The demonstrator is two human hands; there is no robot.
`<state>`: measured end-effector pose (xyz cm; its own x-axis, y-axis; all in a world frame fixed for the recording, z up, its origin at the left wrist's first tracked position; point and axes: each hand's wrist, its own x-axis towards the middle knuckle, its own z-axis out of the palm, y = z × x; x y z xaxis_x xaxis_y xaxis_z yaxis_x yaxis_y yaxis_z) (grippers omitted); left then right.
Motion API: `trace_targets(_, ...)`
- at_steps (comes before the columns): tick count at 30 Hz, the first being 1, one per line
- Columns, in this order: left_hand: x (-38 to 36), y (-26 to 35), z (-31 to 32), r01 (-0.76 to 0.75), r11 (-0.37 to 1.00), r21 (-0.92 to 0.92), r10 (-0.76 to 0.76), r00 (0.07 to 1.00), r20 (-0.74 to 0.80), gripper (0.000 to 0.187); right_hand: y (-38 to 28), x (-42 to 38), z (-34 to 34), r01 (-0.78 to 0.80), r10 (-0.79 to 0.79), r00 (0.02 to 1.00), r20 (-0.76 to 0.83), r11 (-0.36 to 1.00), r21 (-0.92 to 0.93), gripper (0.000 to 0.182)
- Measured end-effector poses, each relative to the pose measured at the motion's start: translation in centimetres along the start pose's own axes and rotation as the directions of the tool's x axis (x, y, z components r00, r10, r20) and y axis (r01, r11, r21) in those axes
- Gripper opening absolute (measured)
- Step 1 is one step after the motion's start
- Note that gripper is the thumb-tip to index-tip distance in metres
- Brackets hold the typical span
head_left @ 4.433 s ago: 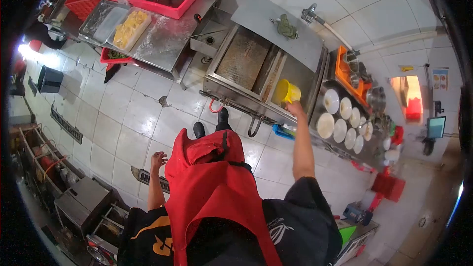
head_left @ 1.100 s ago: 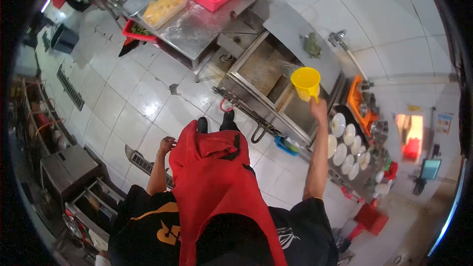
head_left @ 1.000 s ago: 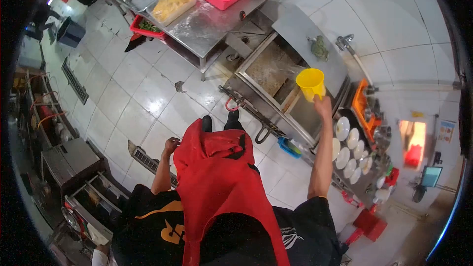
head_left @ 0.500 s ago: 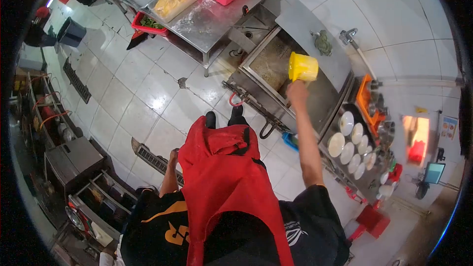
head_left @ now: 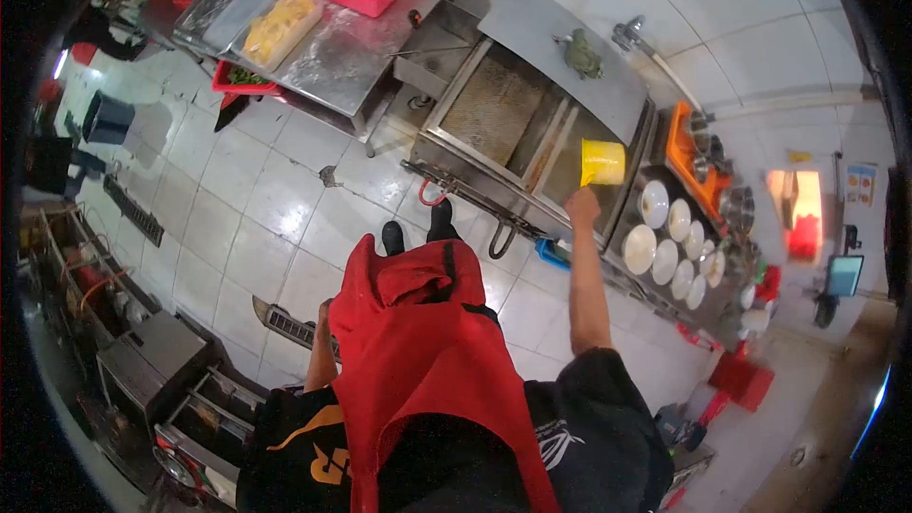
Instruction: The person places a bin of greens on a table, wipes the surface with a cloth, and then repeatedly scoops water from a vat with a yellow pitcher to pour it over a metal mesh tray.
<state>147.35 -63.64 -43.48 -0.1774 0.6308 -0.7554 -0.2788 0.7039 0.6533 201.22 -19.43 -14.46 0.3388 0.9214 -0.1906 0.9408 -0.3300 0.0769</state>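
Observation:
My right hand [head_left: 582, 205] is closed on the handle of a yellow jug [head_left: 602, 162], held over the right part of a steel cooking unit [head_left: 560, 157]. The jug's contents cannot be made out. On the unit's left part a mesh-like surface [head_left: 496, 104] shows. My left hand [head_left: 325, 312] hangs low beside the red apron [head_left: 418, 342], mostly hidden by it, so its fingers do not show clearly. Several white bowls [head_left: 639, 249] stand in rows to the right of the jug.
A steel table [head_left: 347, 57] at the top left bears a red tray [head_left: 375, 2] of cups and a tub of yellow food [head_left: 277, 30]. A tap [head_left: 629, 33] and a green cloth [head_left: 581, 55] are behind the unit. An orange tray [head_left: 686, 147] lies beyond the bowls.
The view has shifted to the right. My right hand has carried the yellow jug from over the unit's middle to its right part, closer to the bowls.

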Motion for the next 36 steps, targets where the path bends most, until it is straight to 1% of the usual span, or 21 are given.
trace_targets(4, 0.3, 2.1, -4.5, 0.003, 0.996, 0.094, -0.003, 1.0, -0.001, 0.022, 2.6, 2.8, 0.5, -0.081, 0.097, 0.982, 0.165, 0.991, -0.102, 0.022)
trace_targets(6, 0.2, 3.0, -6.2, 0.005, 0.99, 0.139, -0.003, 1.0, -0.016, 0.022, 3.7, 3.8, 1.3, -0.001, 0.016, 0.973, 0.23, 0.998, -0.063, 0.027)
trace_targets(10, 1.3, 5.6, -5.6, 0.01, 0.973, 0.23, 0.0, 0.999, -0.044, 0.022, 5.2, 5.6, 2.6, 0.014, -0.022, 0.954, 0.3, 1.0, 0.028, 0.033)
trace_targets(12, 1.7, 6.6, -4.4, 0.012, 0.964, 0.265, 0.005, 0.998, -0.062, 0.022, 6.7, 6.6, 3.0, -0.009, -0.161, 0.919, 0.359, 0.904, 0.427, 0.038)
trace_targets(13, 1.5, 7.1, -3.8, 0.013, 0.961, 0.278, 0.008, 0.997, -0.073, 0.023, 7.0, 6.6, 2.4, -0.004, -0.165, 0.919, 0.359, 0.905, 0.426, 0.038)
trace_targets(15, 0.3, 8.9, -2.4, 0.055, 0.966, 0.251, -0.035, 0.996, -0.084, 0.022, 7.8, 5.9, 1.1, -0.235, -0.167, 0.845, 0.508, 0.737, 0.634, 0.032)
trace_targets(16, 0.1, 9.0, -2.1, 0.098, 0.969, 0.226, -0.079, 0.993, -0.091, 0.022, 8.5, 5.5, 1.3, -0.231, -0.171, 0.845, 0.507, 0.739, 0.633, 0.032)
trace_targets(18, 0.6, 8.8, -2.0, 0.018, 0.953, 0.301, 0.0, 0.998, -0.058, 0.022, 9.5, 4.2, 1.8, -0.498, -0.195, 0.824, 0.532, 0.199, 0.844, 0.036)
trace_targets(19, 0.9, 8.4, -2.1, -0.063, 0.925, 0.375, 0.075, 0.997, -0.017, 0.021, 9.4, 3.2, 1.5, -0.496, -0.198, 0.823, 0.532, 0.202, 0.844, 0.036)
trace_targets(21, 1.6, 7.9, -2.5, -0.062, 0.942, 0.33, 0.065, 0.998, 0.001, 0.02, 8.9, 0.9, 0.5, -0.498, -0.134, 0.862, 0.489, -0.045, 0.866, 0.035)
trace_targets(22, 1.9, 7.8, -2.7, -0.06, 0.956, 0.288, 0.055, 0.998, 0.024, 0.02, 8.6, -0.3, -0.2, -0.492, -0.128, 0.868, 0.479, -0.094, 0.866, 0.033)
trace_targets(26, 2.0, 8.2, -2.3, -0.165, 0.937, 0.309, 0.16, 0.986, 0.041, 0.02, 7.3, -2.6, -3.8, -0.395, -0.183, 0.908, 0.376, -0.079, 0.915, 0.03)
trace_targets(28, 0.5, 12.1, -1.0, -0.201, 0.805, 0.559, 0.154, 0.979, 0.131, 0.018, 6.7, -3.0, -5.7, -0.36, -0.174, 0.92, 0.351, -0.023, 0.933, 0.03)
trace_targets(29, 0.8, 12.7, -0.8, -0.2, 0.808, 0.554, 0.154, 0.98, 0.129, 0.018, 6.3, -3.0, -6.7, -0.326, -0.163, 0.931, 0.326, 0.027, 0.945, 0.03)
trace_targets(30, 1.3, 12.8, -0.8, -0.125, 0.89, 0.439, 0.096, 0.991, 0.089, 0.019, 5.7, -2.8, -7.8, -0.302, -0.142, 0.935, 0.324, 0.157, 0.94, 0.03)
trace_targets(31, 2.0, 12.5, -1.1, -0.048, 0.948, 0.313, 0.032, 0.998, 0.059, 0.019, 4.6, -2.4, -8.9, -0.3, -0.146, 0.935, 0.323, 0.162, 0.94, 0.03)
trace_targets(32, 2.9, 12.2, -1.4, 0.051, 0.994, 0.095, -0.061, 0.993, 0.098, 0.02, 3.2, -2.1, -9.8, -0.131, -0.143, 0.97, 0.197, 0.377, 0.917, 0.032)
trace_targets(33, 3.1, 12.1, -1.5, 0.052, 0.995, 0.089, -0.061, 0.993, 0.097, 0.02, 2.2, -1.5, -10.3, 0.04, -0.169, 0.983, 0.069, 0.569, 0.822, 0.034)
trace_targets(34, 3.2, 12.0, -1.6, 0.06, 0.997, -0.047, -0.055, 0.994, 0.095, 0.02, 1.5, -0.7, -10.4, 0.044, -0.174, 0.982, 0.068, 0.571, 0.82, 0.034)
trace_targets(35, 3.3, 11.8, -1.7, 0.065, 0.981, -0.183, -0.049, 0.995, 0.092, 0.021, 0.9, 0.0, -10.4, 0.114, -0.174, 0.985, 0.011, 0.691, 0.714, 0.035)
trace_targets(36, 3.3, 11.1, -1.9, 0.064, 0.979, -0.195, -0.048, 0.995, 0.085, 0.021, -0.3, 0.4, -10.9, 0.183, -0.192, 0.98, -0.047, 0.79, 0.585, 0.037)
